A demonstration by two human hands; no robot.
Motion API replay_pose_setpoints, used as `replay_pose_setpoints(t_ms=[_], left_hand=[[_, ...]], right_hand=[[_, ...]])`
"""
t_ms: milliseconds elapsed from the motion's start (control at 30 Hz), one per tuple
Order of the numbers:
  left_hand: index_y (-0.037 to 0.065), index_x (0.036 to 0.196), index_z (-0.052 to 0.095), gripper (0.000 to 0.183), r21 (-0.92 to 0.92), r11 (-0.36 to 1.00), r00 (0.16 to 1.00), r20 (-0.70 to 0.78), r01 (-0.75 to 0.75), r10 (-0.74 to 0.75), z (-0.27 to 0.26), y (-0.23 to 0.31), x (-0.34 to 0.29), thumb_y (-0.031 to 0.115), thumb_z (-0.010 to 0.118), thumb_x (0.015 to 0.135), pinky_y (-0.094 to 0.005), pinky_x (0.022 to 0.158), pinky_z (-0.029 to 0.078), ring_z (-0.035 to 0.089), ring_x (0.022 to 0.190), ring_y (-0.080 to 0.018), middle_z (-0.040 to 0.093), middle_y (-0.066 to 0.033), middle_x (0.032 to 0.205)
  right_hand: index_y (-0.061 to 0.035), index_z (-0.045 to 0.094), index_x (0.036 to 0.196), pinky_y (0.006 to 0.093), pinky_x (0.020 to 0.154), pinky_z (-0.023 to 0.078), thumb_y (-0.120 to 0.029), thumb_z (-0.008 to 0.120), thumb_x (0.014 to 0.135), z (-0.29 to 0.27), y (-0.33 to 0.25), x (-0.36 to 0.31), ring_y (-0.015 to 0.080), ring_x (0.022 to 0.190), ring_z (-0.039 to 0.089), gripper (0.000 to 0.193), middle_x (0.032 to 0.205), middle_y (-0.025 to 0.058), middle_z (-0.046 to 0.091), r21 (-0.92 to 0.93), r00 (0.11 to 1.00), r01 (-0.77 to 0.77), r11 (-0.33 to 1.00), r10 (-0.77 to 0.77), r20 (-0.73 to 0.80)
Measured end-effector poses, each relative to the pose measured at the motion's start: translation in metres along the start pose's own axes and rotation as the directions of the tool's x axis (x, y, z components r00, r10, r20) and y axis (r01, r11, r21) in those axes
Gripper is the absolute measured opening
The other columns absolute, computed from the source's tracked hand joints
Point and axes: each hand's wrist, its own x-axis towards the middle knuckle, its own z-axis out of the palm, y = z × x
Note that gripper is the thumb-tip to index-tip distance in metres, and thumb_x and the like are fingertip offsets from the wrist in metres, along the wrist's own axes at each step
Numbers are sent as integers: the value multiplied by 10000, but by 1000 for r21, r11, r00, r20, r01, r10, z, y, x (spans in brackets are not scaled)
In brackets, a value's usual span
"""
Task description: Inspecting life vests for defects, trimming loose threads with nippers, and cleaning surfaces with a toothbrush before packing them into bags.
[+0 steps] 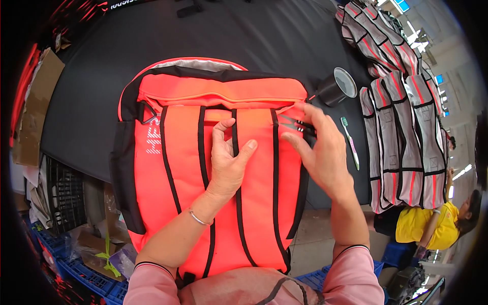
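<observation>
A bright coral-orange backpack with black trim lies before me, its two padded shoulder straps facing up. My left hand rests on the inner edges of the straps, thumb spread from the fingers, with nothing visible in it. My right hand hovers over the upper right of the bag, near the top of the right strap. Within its curled fingers is a pair of small thread snips, blades toward the strap; the palm hides part of them.
A dark cup and a toothbrush stand and lie right of the bag on the black table. Grey strap panels are stacked further right. A person in yellow is beyond. Blue crates sit lower left.
</observation>
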Motion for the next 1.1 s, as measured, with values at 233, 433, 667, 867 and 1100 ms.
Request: replay_pose_setpoints(t_ms=[233, 433, 667, 867, 1100], left_hand=[[22, 1405, 357, 772, 938, 139, 873, 233, -319, 429, 13, 26, 11, -23, 767, 752, -418, 1001, 452, 507, 1200, -345, 458, -249, 1319], [27, 1236, 605, 482, 806, 65, 793, 559, -588, 242, 14, 33, 40, -17, 732, 774, -417, 893, 503, 602, 1044, -357, 597, -192, 1212], [-15, 991, 683, 168, 772, -75, 750, 632, -631, 196, 11, 33, 67, 21, 687, 826, -382, 718, 548, 668, 828, -303, 677, -140, 889], [5, 830, 596, 93, 650, -144, 614, 756, -746, 227, 9, 27, 82, -7, 665, 768, -385, 679, 552, 628, 763, -288, 574, -115, 772], [15, 823, 562, 141, 619, -203, 565, 780, -758, 270, 4, 22, 87, 27, 685, 756, -366, 634, 544, 604, 723, -268, 546, -104, 760]], right_hand=[[29, 646, 1124, 263, 779, 495, -197, 711, 912, 19, 50, 7, 86, 837, 613, 317, 951, 79, 701, 424, 852, -519, 742, 407, 331], [32, 623, 1185, 286, 805, 512, -185, 664, 944, 22, 51, -2, 139, 883, 649, 327, 952, 96, 700, 458, 877, -480, 748, 429, 217], [12, 625, 1050, 355, 754, 534, -182, 691, 920, 21, 54, 3, 246, 826, 672, 243, 907, 139, 695, 270, 949, -317, 909, 301, 97], [-41, 618, 925, 387, 712, 504, -176, 730, 863, 26, 53, 5, 258, 771, 607, 186, 813, 62, 662, -30, 996, -27, 999, 30, 78], [-63, 608, 886, 380, 710, 455, -166, 734, 846, 32, 53, 10, 246, 785, 582, 168, 766, 57, 624, -114, 989, 124, 986, -113, 97]])
